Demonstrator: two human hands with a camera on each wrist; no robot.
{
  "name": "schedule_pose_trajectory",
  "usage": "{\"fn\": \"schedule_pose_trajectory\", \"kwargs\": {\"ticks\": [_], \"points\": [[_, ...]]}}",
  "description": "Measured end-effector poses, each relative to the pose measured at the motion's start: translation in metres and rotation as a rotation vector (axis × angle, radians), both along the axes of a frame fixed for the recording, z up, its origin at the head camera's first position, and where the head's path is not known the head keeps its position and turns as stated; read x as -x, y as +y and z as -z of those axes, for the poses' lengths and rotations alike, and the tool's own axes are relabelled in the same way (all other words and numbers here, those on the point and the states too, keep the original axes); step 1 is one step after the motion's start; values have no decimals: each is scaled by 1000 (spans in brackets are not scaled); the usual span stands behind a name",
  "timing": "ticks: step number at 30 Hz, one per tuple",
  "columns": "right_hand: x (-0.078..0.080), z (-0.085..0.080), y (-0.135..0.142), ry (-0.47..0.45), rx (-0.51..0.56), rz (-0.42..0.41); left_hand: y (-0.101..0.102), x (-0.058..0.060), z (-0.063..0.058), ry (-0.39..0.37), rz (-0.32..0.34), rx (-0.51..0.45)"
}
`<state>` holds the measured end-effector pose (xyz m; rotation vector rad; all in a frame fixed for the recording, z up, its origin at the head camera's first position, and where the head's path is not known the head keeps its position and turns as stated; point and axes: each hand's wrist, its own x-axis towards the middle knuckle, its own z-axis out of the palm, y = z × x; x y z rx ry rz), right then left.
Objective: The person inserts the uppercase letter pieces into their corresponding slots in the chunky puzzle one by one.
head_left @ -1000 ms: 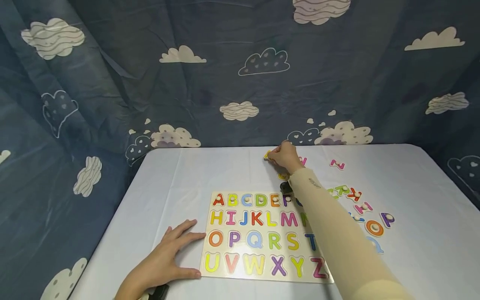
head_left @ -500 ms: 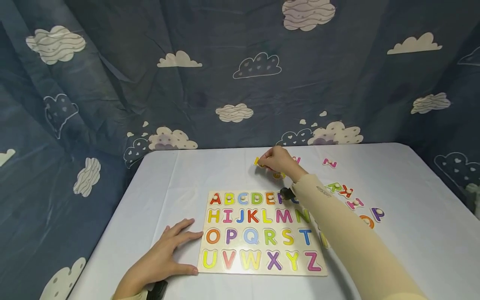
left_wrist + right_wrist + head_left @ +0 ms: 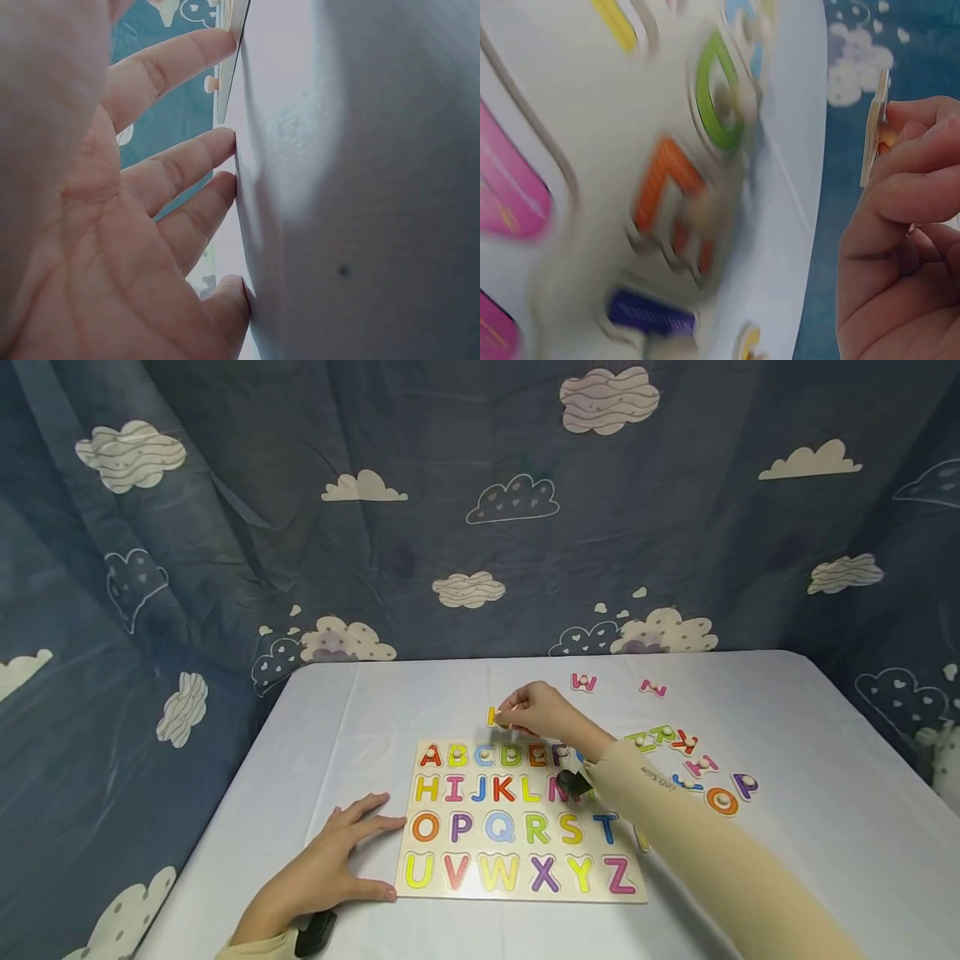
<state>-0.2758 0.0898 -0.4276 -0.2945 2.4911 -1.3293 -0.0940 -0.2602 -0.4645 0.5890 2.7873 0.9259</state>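
A pale wooden alphabet puzzle board (image 3: pixel 442 852) lies on the table, with knobbed letters A to F seated along its back row. My right hand (image 3: pixel 543 710) is raised near the board's back edge. It pinches a yellow letter piece (image 3: pixel 491 717) by its knob; fingers hide much of its shape. The right wrist view catches that wooden piece (image 3: pixel 874 135) edge-on. My left hand (image 3: pixel 326 860) rests on the table with spread fingers, thumb and index fingertips at the board's left edge. In the left wrist view, its fingertips (image 3: pixel 223 139) touch the white cloth.
Loose letters lie right of the board, among them an orange O (image 3: pixel 722 802), a purple P (image 3: pixel 745 786) and a pink H (image 3: pixel 701 766). A pink W (image 3: pixel 583 682) and another pink letter (image 3: pixel 653 687) lie near the back edge. A cloud-patterned curtain (image 3: pixel 420 552) hangs behind.
My right hand has come from the table's back edge toward the board, bringing the yellow letter piece with it. The pink W is now uncovered. My left hand has stayed put.
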Motion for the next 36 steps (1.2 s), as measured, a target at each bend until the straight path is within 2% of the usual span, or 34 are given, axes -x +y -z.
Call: {"fn": "schedule_pose_trajectory", "kwargs": {"ticks": [5,9,15,25,36], "points": [[-22,2,-16,-14,-15,-46,0,1,0,-1,-7,7],[-36,7,-31,-26,-5,-95,0,1,3,-35,-27,19],[-51,14,-56,-32,27,-159,-3,2,3,-3,-13,26],[-60,19,-84,-61,56,-197,-1,2,-1,-12,-13,20],[-63,25,-108,-63,-27,-173,-3,2,2,5,16,-9]]}}
